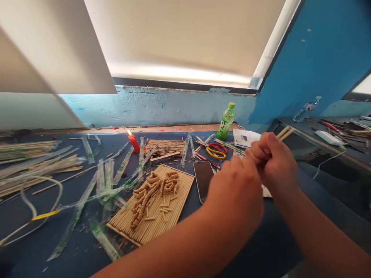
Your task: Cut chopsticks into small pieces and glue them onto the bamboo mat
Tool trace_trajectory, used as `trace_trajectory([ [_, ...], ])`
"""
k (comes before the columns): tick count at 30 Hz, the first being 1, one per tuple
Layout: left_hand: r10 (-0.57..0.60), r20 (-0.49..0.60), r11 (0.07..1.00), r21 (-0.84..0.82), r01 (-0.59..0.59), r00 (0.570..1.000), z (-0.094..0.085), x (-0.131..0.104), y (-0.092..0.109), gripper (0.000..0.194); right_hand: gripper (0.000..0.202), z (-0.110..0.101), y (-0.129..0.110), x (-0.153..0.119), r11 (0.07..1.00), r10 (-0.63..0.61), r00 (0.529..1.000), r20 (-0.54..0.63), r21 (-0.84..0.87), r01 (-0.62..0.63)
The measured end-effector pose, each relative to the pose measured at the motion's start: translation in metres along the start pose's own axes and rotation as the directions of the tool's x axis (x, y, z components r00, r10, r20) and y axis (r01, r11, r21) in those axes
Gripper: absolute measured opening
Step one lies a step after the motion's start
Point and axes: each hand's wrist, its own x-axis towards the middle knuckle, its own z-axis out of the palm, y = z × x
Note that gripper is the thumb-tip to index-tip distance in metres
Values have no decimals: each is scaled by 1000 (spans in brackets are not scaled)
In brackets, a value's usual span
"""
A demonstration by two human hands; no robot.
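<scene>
My left hand and my right hand are raised together above the right part of the blue table. Both are closed. The ends of a pair of wooden chopsticks stick out past my right hand; what my left fingers hold is hidden behind the hand. Left of my hands lies a mat of parallel sticks, bearing curved rows of small stick pieces and several loose short pieces. A phone lies between the mat and my left hand.
A lit red candle stands behind the mat, near plastic wrappers. Scissors, a green bottle and a paper sheet lie or stand behind my hands. A white cable and bundled sticks are at the left.
</scene>
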Motion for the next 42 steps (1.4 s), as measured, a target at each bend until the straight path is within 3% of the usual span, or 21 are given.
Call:
trace_trajectory([
  [2,-88,25,994,-65,90,996,-27,7,-19,16,43,24,4,11,999,18,998,54,44,-21],
  [5,-192,149,957,-189,218,970,-59,8,-54,19,42,61,18,27,991,47,989,138,119,-63],
  [9,-216,230,914,-294,279,949,-73,-4,-92,26,33,94,46,37,974,96,977,192,183,-132],
  [12,-255,294,841,-402,361,921,-73,-12,-114,26,23,97,66,34,991,54,969,241,104,-81],
  [16,-237,380,641,-631,437,894,-77,-19,-145,23,22,80,84,26,976,16,954,299,-213,51],
  [20,-320,367,386,-792,474,873,-80,-26,-170,20,13,70,87,13,777,160,857,490,-598,197],
  [22,-347,340,326,-830,453,874,-80,-28,-174,21,8,73,84,5,715,214,797,564,-647,266],
  [26,-360,375,236,-850,472,854,-78,-28,-173,20,16,84,77,-7,802,421,726,543,-597,-20],
  [31,-340,383,161,-876,455,859,-71,-29,-173,22,16,88,79,-4,845,491,752,440,-450,-288],
  [36,-339,353,180,-886,428,872,-62,-29,-175,22,19,90,88,-2,858,493,773,398,-370,-356],
  [42,-351,364,180,-878,444,863,-57,-28,-174,21,11,87,91,1,844,532,718,449,-347,-408],
])
